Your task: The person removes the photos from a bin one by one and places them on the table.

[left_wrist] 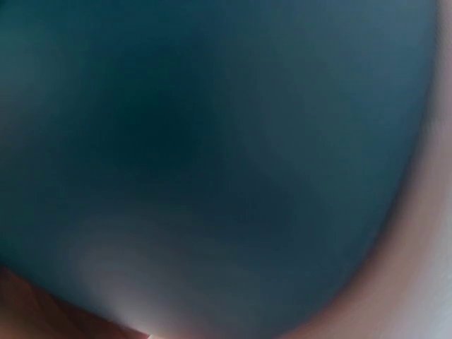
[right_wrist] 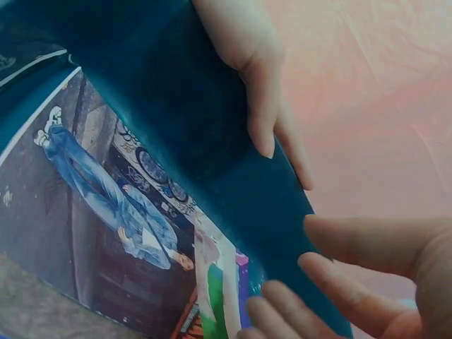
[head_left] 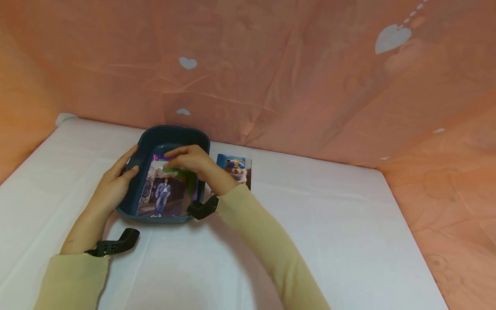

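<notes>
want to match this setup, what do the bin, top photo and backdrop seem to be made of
Bin: probably molded plastic, semi-gloss; smooth, evenly colored walls with rounded corners and soft highlights.
Photo: likely card or photo paper; it looks thin and flat with a white edge. Finish unclear.
Backdrop: seemingly thin, creased fabric, though plastic sheeting is possible; fairly matte.

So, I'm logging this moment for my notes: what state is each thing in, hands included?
Left hand: gripping the tray's side, thumb inside.
Right hand: over the tray, fingers loosely bent, apparently empty.
Tray: open-topped; flat or tilted, unclear.
Street picture: face up in the tray.
Other pictures: partly showing beside it.
Animal picture: face up on the table, partly hidden by the right arm.
Wristbands: worn, one per wrist.
Backdrop: creased.
</notes>
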### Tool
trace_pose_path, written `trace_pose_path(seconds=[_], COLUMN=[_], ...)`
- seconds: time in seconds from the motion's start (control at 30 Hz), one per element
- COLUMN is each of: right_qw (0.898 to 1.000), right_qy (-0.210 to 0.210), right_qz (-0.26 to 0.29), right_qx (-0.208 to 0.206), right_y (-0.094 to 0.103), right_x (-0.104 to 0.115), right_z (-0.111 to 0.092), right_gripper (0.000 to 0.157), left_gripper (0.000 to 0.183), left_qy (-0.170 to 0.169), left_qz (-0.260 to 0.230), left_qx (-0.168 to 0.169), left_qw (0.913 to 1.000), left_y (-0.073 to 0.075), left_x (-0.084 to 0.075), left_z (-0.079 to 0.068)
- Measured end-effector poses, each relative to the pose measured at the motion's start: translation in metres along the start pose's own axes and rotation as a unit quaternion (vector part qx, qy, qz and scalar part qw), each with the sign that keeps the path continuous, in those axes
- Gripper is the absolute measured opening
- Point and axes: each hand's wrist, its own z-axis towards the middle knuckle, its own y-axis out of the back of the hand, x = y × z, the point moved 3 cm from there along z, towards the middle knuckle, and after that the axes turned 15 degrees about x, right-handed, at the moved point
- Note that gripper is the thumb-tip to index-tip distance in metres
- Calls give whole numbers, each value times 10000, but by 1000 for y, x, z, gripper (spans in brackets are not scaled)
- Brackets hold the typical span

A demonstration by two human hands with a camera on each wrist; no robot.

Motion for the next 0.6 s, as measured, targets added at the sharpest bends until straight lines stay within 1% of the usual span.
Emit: trace_pose_path(seconds=[0.13,0.27,0.47,0.6], right_qw=[9989,9984,9972,9963], right_qy=[-291,-460,-589,-583], right_qz=[-373,-338,-423,-511], right_qx=[-30,22,188,363], right_y=[-3,-4,-6,-9], right_x=[-2,-4,-5,-7], right_z=[2,2,3,4], right_gripper=[38,37,35,35], left_gripper=[54,54,55,55], left_qy=[23,25,41,9], left_qz=[83,119,-43,-124], left_qx=[-15,-28,5,32], left_qw=[10000,9999,10000,9999], left_y=[0,0,-1,-1], left_x=[1,2,1,1], left_z=[0,0,0,1])
